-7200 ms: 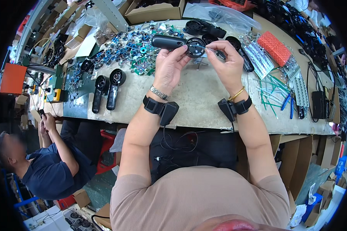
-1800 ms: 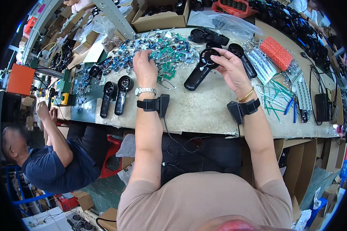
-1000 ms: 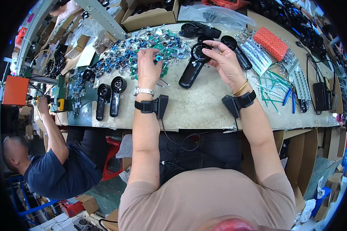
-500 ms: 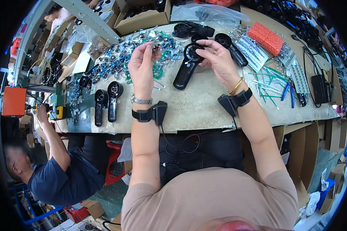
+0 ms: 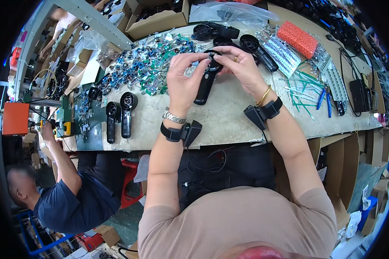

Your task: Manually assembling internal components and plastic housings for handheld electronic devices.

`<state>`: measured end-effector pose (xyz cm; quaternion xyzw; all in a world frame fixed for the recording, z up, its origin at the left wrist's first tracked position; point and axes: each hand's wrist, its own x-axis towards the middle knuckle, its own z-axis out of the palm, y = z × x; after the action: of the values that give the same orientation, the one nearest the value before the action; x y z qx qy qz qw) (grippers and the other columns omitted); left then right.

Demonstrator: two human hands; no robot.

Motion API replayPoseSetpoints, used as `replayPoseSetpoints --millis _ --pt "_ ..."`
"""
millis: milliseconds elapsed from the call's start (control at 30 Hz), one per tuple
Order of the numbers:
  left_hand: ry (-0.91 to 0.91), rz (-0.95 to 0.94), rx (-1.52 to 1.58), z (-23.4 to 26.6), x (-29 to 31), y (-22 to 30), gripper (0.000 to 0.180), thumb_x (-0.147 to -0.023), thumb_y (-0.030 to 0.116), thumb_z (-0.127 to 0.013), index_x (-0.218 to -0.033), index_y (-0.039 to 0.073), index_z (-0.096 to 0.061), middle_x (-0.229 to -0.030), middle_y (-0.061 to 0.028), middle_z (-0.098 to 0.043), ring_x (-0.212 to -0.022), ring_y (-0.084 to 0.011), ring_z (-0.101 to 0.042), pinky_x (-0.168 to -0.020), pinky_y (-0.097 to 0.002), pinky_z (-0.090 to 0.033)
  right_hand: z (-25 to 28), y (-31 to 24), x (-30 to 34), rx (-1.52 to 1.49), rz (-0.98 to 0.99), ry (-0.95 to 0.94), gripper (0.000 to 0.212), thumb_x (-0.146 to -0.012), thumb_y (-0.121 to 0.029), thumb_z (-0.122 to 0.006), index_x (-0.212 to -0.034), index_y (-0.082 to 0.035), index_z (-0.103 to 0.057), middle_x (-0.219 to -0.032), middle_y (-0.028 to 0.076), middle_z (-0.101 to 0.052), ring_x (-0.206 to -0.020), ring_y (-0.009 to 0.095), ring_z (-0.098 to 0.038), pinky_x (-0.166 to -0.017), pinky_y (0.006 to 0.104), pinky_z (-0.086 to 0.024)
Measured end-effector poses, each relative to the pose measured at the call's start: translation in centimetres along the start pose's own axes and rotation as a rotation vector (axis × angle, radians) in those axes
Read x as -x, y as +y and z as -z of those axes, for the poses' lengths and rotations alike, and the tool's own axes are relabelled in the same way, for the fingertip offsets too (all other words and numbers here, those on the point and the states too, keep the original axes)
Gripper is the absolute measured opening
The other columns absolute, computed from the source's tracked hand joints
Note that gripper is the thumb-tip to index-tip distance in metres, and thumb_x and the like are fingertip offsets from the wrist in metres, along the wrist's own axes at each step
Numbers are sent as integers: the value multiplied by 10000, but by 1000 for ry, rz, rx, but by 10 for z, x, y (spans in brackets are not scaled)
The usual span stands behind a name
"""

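Observation:
A black handheld fan housing (image 5: 206, 85), with a round ring head and a long handle, is tilted over the table in front of me. My right hand (image 5: 242, 69) is closed on the side of its ring, thumb and fingers gripping the rim. My left hand (image 5: 185, 80) pinches at the ring's opening, its fingertips close to my right thumb. A small round metal part seen earlier in that pinch is now mostly hidden by the fingers. Behind the hands lie more black fan housings, one (image 5: 216, 32) lengthwise and another (image 5: 259, 52) slanting to the right.
Wired circuit boards (image 5: 147, 62) are heaped at left. Two black housings (image 5: 127, 114) lie nearer. On the right are a red bubble-wrapped pack (image 5: 297, 39), green-and-white strips (image 5: 298, 93), blue-handled pliers (image 5: 324, 103) and a black adapter (image 5: 359, 99). A co-worker (image 5: 73, 194) sits at left.
My left hand has moved right from above the circuit boards to the housing's ring, bringing the small round metal part. My right hand keeps its grip, and the housing has turned slightly more upright.

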<state>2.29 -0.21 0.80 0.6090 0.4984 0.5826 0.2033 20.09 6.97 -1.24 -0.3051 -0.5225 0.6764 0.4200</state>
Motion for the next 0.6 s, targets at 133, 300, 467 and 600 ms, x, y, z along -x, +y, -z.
replayPoseSetpoints --millis 133,300,467,600 --pt "47 -275 -353 -7 0 -3 77 -832 101 -775 -907 89 -768 -1040 -53 -674 -979 -252 -595 -885 -374 -472 -2 0 2 -34 12 -27 366 -968 -137 -690 -1313 -32 -632 -1155 55 -693 -910 95 -665 -751 249 -562" --pt "128 -324 -488 -14 2 -5 129 -809 121 -792 -929 86 -760 -1066 -81 -655 -1017 -270 -578 -910 -399 -454 0 2 1 -65 -5 -48 383 -971 -141 -684 -1327 -17 -616 -1175 60 -684 -922 100 -666 -770 256 -567" --pt "139 -117 -258 -19 5 -9 118 -841 116 -787 -945 73 -753 -1102 -103 -634 -1017 -244 -597 -837 -366 -507 1 3 1 -58 -23 -60 387 -969 -144 -689 -1329 -24 -615 -1172 51 -682 -950 97 -660 -790 257 -563" --pt "116 45 -36 -18 6 -13 97 -878 104 -768 -955 51 -741 -1107 -95 -627 -1014 -200 -612 -797 -324 -538 2 0 2 -65 -6 -72 382 -965 -150 -698 -1320 -32 -623 -1170 41 -681 -985 90 -648 -800 254 -553"
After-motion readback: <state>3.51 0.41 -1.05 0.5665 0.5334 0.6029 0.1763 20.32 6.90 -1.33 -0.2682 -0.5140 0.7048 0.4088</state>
